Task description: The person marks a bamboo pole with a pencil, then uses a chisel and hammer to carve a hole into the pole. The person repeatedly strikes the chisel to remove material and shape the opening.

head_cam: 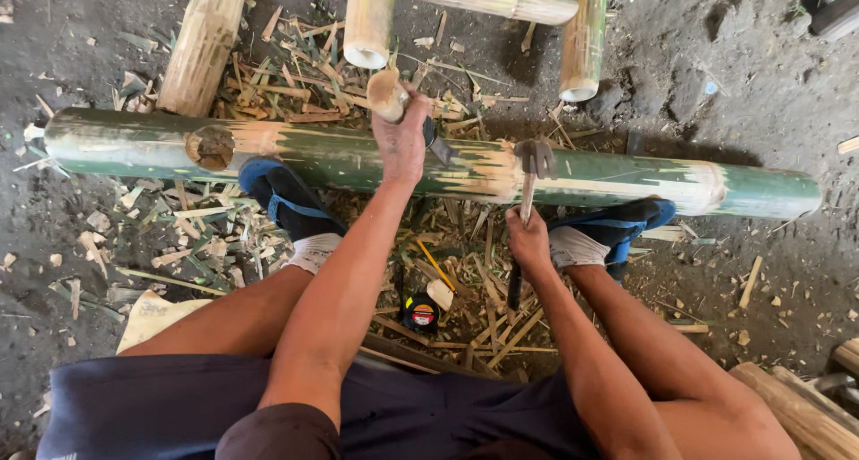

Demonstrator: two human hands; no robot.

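Bamboo pole [358, 160]: long green culm lying crosswise on the dirt, wedged against both our feet. We reckon it's heavy, stiff, and slick where skin remains.
Grip spots: pale shaved patches look less slippery than the green.
Left hand [402, 138]: stretched out over the pole, clenched around a chisel [394, 97] with a wooden handle.
Right hand [528, 238]: closed on the hammer [534, 160] shaft, just our side of the pole; head rests against it.
Tape measure [420, 313]: between our legs among the shavings.
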